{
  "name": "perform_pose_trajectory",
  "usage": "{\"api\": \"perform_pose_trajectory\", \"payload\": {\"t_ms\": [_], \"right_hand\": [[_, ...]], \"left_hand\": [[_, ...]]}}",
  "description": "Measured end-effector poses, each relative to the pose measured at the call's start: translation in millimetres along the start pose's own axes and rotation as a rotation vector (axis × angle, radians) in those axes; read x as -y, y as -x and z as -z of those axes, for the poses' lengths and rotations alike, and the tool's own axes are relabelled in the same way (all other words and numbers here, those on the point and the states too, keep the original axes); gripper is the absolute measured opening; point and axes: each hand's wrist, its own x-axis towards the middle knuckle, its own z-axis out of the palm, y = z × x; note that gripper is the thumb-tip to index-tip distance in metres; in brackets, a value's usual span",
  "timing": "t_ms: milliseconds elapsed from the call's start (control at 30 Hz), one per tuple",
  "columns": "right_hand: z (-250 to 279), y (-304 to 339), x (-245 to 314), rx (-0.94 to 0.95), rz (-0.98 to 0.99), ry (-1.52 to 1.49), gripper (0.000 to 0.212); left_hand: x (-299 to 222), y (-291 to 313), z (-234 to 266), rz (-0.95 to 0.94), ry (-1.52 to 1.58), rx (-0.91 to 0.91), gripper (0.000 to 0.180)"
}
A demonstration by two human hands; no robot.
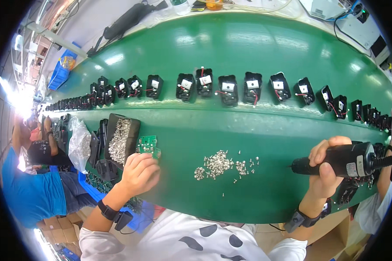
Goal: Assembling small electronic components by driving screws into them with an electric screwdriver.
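My left hand (140, 173) is closed, with its fingers curled at the lower edge of a green circuit board (148, 141). Part of that board is hidden behind the fingers. In my right hand (326, 165) is a black electric screwdriver (346, 160), held level with its tip pointing left and its cable running off to the right. Between the two hands a loose pile of small silver screws (217, 164) lies on the green table (178, 191). Beside the circuit board, a dark box (136, 130) holds many more screws.
A long row of black housings (228, 96) with white parts and red wires crosses the table on a raised strip. Left of the screw box are a clear plastic bag (79, 143) and dark plastic parts (105, 170). A person in blue (32, 187) works at far left.
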Motion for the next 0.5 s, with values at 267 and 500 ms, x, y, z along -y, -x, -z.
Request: {"api": "perform_pose_trajectory", "payload": {"t_ms": [267,500], "right_hand": [[1.4,0.4,-5.6,0.009,0.009,-0.004,0.052],[5.8,-1.2,2.1,0.019,0.048,0.041,0.055]], "left_hand": [[-14.0,-43.6,-11.4,0.534,0.623,-0.079,0.04],[2.9,-77.3,3.3,0.259,0.204,-0.017,0.059]]}}
